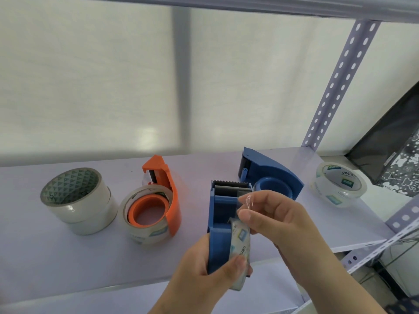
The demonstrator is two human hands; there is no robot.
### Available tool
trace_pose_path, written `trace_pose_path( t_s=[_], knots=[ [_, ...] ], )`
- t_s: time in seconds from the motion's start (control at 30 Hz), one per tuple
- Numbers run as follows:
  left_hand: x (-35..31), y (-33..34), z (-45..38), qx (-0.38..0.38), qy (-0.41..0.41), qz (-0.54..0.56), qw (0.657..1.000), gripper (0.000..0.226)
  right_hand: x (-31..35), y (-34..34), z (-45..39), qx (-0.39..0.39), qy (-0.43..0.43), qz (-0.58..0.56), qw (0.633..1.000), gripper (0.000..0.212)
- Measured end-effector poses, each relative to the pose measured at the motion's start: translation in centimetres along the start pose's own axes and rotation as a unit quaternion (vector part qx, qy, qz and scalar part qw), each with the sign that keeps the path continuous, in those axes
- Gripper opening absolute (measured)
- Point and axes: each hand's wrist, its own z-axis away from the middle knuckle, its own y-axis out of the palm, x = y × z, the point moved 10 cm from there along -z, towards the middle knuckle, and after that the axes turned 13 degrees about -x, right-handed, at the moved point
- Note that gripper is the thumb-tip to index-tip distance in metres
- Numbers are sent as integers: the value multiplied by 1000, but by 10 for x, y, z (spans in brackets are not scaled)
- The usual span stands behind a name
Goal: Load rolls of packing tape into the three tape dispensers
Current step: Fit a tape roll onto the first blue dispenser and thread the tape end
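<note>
Threading tape end on blue dispenser (221, 225), held above the shelf (45, 257).
Left hand (204, 266) clamps dispenser and roll (240, 248); right hand (272, 214) pinches the loose end (248, 201) just short of the blade (230, 184). Risk: end folds onto itself or sticks to fingers; roll could slip off hub.

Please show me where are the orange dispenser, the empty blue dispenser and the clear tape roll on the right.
orange dispenser (173, 196): head view, on its curved outer wall.
empty blue dispenser (275, 169): head view, on its side panel.
clear tape roll (337, 194): head view, on its outer band.
</note>
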Motion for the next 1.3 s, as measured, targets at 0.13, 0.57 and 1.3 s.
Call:
trace_pose_path(
  t_s=[0.13, 0.57, 1.3],
  knots=[
    [-3, -1, 3, 5, 17, -2, 1000, 54, -4, -16, -6, -96, -27, 28, 995, 14],
    [-6, -6, 2, -3, 10, 19, 1000, 44, -20, -19, -20, -142, -42, 77, 986, 16],
    [-6, 14, 11, 101, -1, -24, 995, 47, 3, -30, -44, -185, -102, 142, 967, 14]
  ],
)
